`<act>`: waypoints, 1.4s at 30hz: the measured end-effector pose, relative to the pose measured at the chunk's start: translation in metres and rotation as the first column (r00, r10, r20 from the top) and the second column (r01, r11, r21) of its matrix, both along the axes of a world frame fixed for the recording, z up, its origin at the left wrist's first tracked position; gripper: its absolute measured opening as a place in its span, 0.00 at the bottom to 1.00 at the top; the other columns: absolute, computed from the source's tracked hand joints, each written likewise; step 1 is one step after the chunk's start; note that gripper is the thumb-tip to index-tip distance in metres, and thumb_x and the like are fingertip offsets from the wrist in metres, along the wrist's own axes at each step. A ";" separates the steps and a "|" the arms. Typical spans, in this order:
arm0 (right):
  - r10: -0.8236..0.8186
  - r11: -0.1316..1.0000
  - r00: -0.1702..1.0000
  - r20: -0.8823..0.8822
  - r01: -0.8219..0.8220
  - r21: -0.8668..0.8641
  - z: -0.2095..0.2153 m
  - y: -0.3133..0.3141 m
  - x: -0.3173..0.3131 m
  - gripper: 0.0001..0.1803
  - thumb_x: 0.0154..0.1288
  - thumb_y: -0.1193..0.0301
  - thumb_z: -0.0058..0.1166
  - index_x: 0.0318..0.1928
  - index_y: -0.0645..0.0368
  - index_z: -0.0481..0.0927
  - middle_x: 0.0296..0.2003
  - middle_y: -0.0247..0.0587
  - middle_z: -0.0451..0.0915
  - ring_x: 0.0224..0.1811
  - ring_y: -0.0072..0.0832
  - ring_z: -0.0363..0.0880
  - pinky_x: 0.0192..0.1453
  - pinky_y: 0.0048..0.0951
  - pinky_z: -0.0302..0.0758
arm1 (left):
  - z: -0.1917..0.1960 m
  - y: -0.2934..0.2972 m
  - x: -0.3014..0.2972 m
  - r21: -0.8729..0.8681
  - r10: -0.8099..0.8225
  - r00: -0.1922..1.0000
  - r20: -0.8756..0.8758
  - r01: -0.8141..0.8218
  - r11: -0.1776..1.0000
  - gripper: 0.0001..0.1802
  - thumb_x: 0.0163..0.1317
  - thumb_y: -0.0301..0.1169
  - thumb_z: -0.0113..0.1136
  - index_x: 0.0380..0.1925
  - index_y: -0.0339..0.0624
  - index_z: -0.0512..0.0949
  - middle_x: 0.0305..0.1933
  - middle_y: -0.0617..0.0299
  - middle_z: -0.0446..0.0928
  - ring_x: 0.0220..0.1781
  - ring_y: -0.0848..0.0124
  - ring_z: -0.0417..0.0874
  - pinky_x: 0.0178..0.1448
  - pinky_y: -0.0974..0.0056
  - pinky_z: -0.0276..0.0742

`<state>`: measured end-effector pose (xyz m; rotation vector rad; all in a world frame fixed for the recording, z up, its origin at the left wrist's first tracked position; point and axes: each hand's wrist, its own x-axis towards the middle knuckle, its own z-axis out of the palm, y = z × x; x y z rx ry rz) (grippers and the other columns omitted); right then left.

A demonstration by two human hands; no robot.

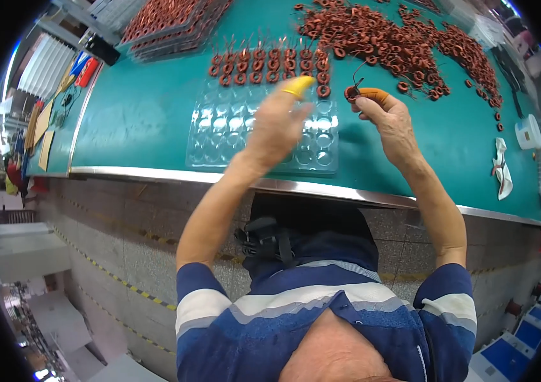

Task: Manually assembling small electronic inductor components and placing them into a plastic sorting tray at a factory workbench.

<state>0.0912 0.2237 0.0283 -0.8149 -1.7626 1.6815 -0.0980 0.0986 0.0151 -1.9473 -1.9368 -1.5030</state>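
My right hand (395,124) pinches a copper-wound ring coil (351,93) with dark wire leads sticking up; an orange cover sits on one of its fingers. To its left, my left hand (274,127) hovers over a clear plastic tray (203,140) with round pockets. Blurred by motion, it shows a yellow-covered finger stretched out and the thumb apart, with nothing visible between them. Rows of ring coils (256,65) fill the far part of the tray, wire ends pointing away from me. The nearer pockets hold nothing, though my left hand hides some.
A large heap of loose coils (379,41) spreads across the green table (137,114) at the far right. Stacked filled trays (168,28) stand at the far left. On the right are a white cloth (502,170) and a white tub (528,132). The metal table edge (156,176) runs before me.
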 end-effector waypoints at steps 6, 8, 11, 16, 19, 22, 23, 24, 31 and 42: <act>0.054 0.998 0.986 -0.158 -0.058 -0.025 -0.006 -0.042 -0.025 0.18 0.66 0.62 0.57 0.45 0.66 0.81 0.36 0.34 0.82 0.37 0.18 0.76 0.43 0.20 0.72 | -0.016 0.004 0.031 0.076 -0.152 0.963 0.224 0.138 0.987 0.19 0.63 0.23 0.57 0.55 0.38 0.71 0.49 0.52 0.75 0.45 0.59 0.81 0.49 0.62 0.77; 0.084 0.996 0.989 -0.121 -0.080 0.041 -0.010 -0.045 -0.025 0.18 0.68 0.62 0.55 0.44 0.68 0.80 0.35 0.35 0.82 0.35 0.18 0.76 0.40 0.20 0.73 | -0.019 0.000 0.027 0.110 -0.128 0.980 0.152 0.112 0.988 0.16 0.66 0.23 0.54 0.54 0.36 0.71 0.43 0.55 0.76 0.43 0.66 0.82 0.44 0.66 0.77; 0.020 0.977 0.996 0.081 -0.037 0.211 0.001 -0.052 -0.018 0.16 0.68 0.63 0.55 0.38 0.67 0.81 0.29 0.36 0.81 0.27 0.19 0.75 0.32 0.21 0.73 | -0.018 -0.012 0.020 -0.013 -0.163 0.911 0.379 0.181 0.983 0.13 0.69 0.30 0.53 0.49 0.34 0.74 0.33 0.62 0.78 0.34 0.77 0.79 0.40 0.72 0.75; -0.155 0.833 0.985 -0.079 0.173 0.526 0.000 -0.064 -0.009 0.12 0.63 0.66 0.62 0.34 0.64 0.81 0.31 0.37 0.79 0.30 0.21 0.76 0.33 0.23 0.72 | -0.011 -0.029 0.023 -0.163 -0.220 0.782 0.584 0.378 0.911 0.15 0.70 0.32 0.53 0.49 0.33 0.74 0.31 0.63 0.78 0.31 0.77 0.78 0.37 0.72 0.75; -0.166 0.831 0.985 -0.054 0.169 0.531 0.003 -0.072 -0.004 0.13 0.61 0.66 0.63 0.31 0.65 0.80 0.31 0.37 0.79 0.30 0.23 0.76 0.34 0.24 0.73 | -0.007 -0.038 0.019 -0.176 -0.212 0.802 0.559 0.364 0.914 0.14 0.70 0.33 0.52 0.48 0.32 0.75 0.29 0.64 0.78 0.30 0.77 0.77 0.36 0.71 0.76; -0.223 0.693 0.962 -0.156 0.269 0.668 0.002 -0.066 0.007 0.14 0.61 0.66 0.63 0.28 0.65 0.79 0.31 0.36 0.79 0.29 0.23 0.75 0.35 0.23 0.72 | -0.001 -0.043 0.018 -0.196 -0.192 0.827 0.528 0.338 0.920 0.14 0.70 0.33 0.52 0.46 0.33 0.75 0.27 0.64 0.77 0.27 0.76 0.77 0.34 0.70 0.75; -0.230 0.714 0.960 -0.156 0.276 0.644 0.003 -0.063 0.013 0.13 0.61 0.67 0.63 0.28 0.65 0.79 0.30 0.35 0.78 0.30 0.22 0.75 0.36 0.22 0.72 | 0.000 -0.044 0.017 -0.240 -0.181 0.863 0.471 0.323 0.915 0.14 0.69 0.33 0.52 0.46 0.33 0.75 0.26 0.63 0.77 0.26 0.75 0.77 0.33 0.69 0.74; -0.238 0.733 0.959 -0.156 0.283 0.619 0.003 -0.060 0.016 0.12 0.62 0.68 0.63 0.29 0.65 0.79 0.30 0.35 0.78 0.30 0.21 0.75 0.37 0.21 0.72 | 0.001 -0.044 0.015 -0.284 -0.173 0.895 0.412 0.306 0.909 0.14 0.69 0.33 0.53 0.45 0.33 0.75 0.26 0.61 0.77 0.26 0.74 0.77 0.32 0.68 0.74; -0.069 0.974 0.995 -0.073 0.083 0.210 -0.005 -0.062 -0.003 0.15 0.62 0.66 0.63 0.43 0.65 0.81 0.28 0.32 0.80 0.31 0.17 0.75 0.36 0.18 0.72 | 0.001 -0.051 0.020 -0.240 -0.318 0.902 0.293 0.391 0.889 0.13 0.67 0.32 0.54 0.44 0.33 0.76 0.24 0.60 0.76 0.25 0.72 0.78 0.32 0.65 0.74; 0.005 0.999 0.992 -0.125 -0.009 -0.034 -0.005 -0.068 0.001 0.14 0.66 0.65 0.59 0.44 0.65 0.79 0.29 0.32 0.79 0.30 0.16 0.75 0.36 0.18 0.72 | -0.021 -0.065 0.058 -0.046 -0.237 0.495 0.836 0.494 0.868 0.18 0.71 0.31 0.50 0.57 0.38 0.65 0.34 0.63 0.72 0.31 0.76 0.75 0.36 0.72 0.74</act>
